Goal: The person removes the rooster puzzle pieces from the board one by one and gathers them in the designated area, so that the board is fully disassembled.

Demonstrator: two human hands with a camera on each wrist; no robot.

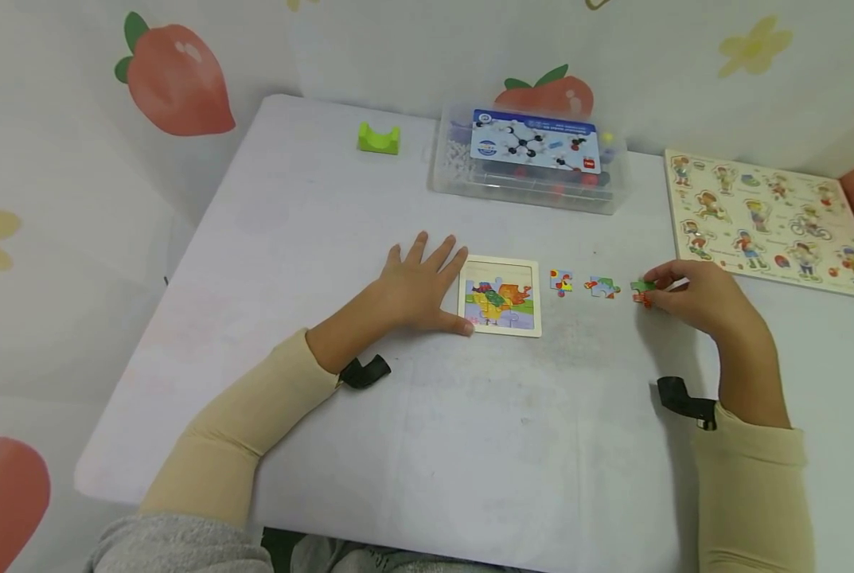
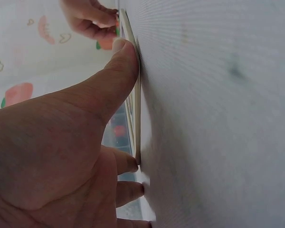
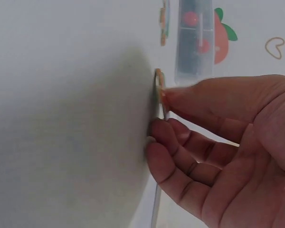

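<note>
My left hand (image 1: 419, 288) lies with its fingers spread at the left side of a small wooden puzzle tray (image 1: 505, 333). In the left wrist view the thumb (image 2: 118, 66) rests on the tray's edge (image 2: 137, 128). Joined jigsaw pieces fill the tray's lower part; bare wood shows along its top. To the right, my right hand (image 1: 709, 298) pinches a green and red jigsaw piece (image 1: 639, 290) between thumb and fingers, close over the table. Between tray and hand lie a yellow and blue piece (image 1: 560, 282) and a blue, red and green piece (image 1: 602, 288).
Behind the tray stands a clear plastic case (image 1: 527, 187) with a blue molecule-model card. A bright green cradle-shaped block (image 1: 379, 140) sits at the back left. At the right lies a wooden board (image 1: 770, 219) with pictures of children. A fruit-patterned cloth hangs behind the white table (image 1: 469, 454).
</note>
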